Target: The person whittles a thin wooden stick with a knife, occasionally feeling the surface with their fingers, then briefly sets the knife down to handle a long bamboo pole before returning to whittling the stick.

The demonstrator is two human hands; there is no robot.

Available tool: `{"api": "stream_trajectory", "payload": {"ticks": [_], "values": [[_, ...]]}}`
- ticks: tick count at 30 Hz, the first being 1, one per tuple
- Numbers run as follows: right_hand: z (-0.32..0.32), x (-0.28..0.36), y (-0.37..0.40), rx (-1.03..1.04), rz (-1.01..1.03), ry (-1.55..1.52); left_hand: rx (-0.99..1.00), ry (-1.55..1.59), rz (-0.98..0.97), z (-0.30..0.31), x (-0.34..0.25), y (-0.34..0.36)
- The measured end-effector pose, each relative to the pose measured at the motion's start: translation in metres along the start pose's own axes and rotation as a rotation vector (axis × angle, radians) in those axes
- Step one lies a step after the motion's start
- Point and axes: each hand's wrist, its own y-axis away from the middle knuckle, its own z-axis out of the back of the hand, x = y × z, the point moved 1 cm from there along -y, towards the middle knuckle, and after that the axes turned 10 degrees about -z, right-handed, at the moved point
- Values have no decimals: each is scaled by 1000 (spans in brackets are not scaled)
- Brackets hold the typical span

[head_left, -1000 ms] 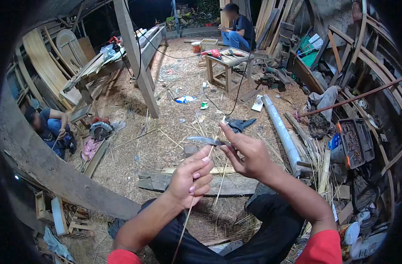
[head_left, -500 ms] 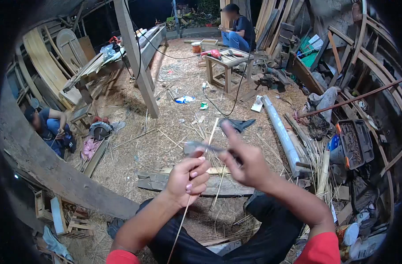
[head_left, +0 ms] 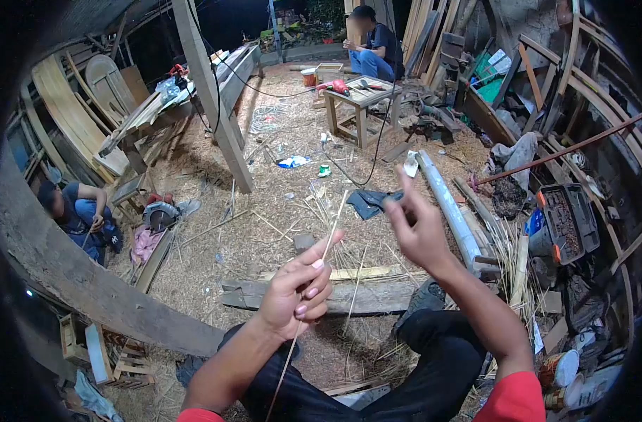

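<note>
My left hand is closed around a thin bamboo strip, its thumb stretched along it. The strip's upper end points up and away, and its long tail runs down past my left wrist towards my lap. Raised to the right, my right hand is apart from the strip, with its index finger pointing up and the other fingers partly curled. The knife in that hand is mostly hidden now; its blade cannot be made out. Below both hands lies a worn wooden beam with a pale bamboo slat along it.
A wooden post stands ahead on the left. One person sits at the back, another at the left. A small table holds a red power tool. A circular saw rests at the left; bamboo strips lie right.
My right hand has moved right and away from the bamboo strip, where the knife's blade crossed it before. My left hand stays nearly in place, still holding the strip.
</note>
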Motion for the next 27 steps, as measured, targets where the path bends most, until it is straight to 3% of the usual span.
{"api": "stream_trajectory", "payload": {"ticks": [2, 5, 9, 13, 17, 19, 21, 24, 27], "values": [[-12, 12, 19, 115, 210, 51, -24, 3, -5, 6, 3, -2], [-29, 31, 39, 126, 448, 168, -182, 22, 24, 0, 9, 0], [-17, 20, 19, 39, 162, 155, -93, 9, -7, 0, 6, -1], [-22, 26, 34, 145, 418, 223, -176, -26, 7, -3, 11, 0], [-17, 13, 19, 53, 169, 131, -169, -75, -14, -4, 8, 0], [-21, 21, 34, 169, 420, 293, -216, -118, -4, -4, 11, 0], [-22, 7, 14, -31, 290, 240, -155, -109, -6, -2, 9, 1], [1, -11, -16, -103, -165, 110, -144, -106, -22, 0, 7, 0], [0, 0, 4, -16, -31, 96, -161, -59, -27, 5, 9, -5]]}}
